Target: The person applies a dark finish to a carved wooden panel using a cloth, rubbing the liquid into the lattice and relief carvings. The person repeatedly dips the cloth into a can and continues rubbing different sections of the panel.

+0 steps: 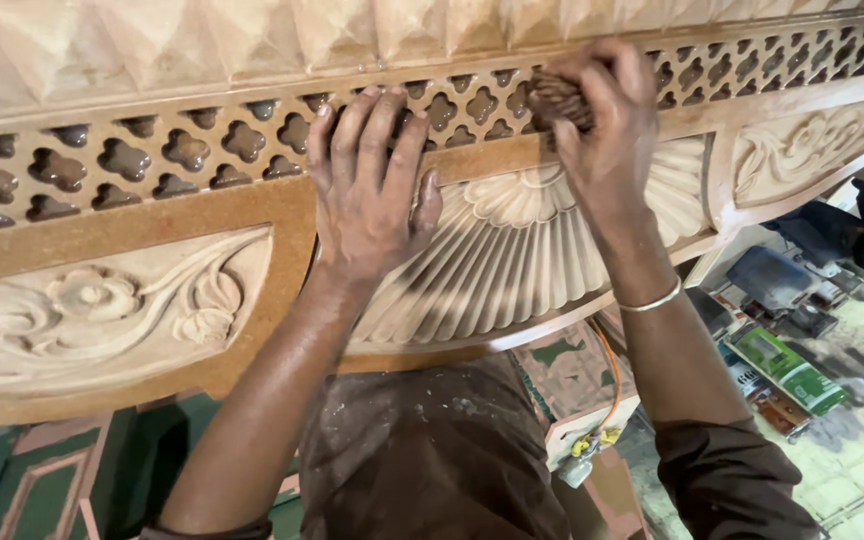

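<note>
A large carved wooden panel (132,240) fills the upper part of the view, with a pierced lattice band, a fluted fan carving (512,250) at the middle and scroll-and-flower carvings to each side. My left hand (367,190) lies flat, fingers spread, on the panel at the fan's left edge. My right hand (602,120) is closed around a small brown folded pad, likely sandpaper (557,98), and presses it against the lattice band above the fan. A thin metal bangle sits on my right wrist.
Below the panel are my dusty brown clothes, a green and pink painted board (42,480) at lower left, and an orange cable (612,390). At right another person (852,235) crouches on the tiled floor among boxes and tools (782,365).
</note>
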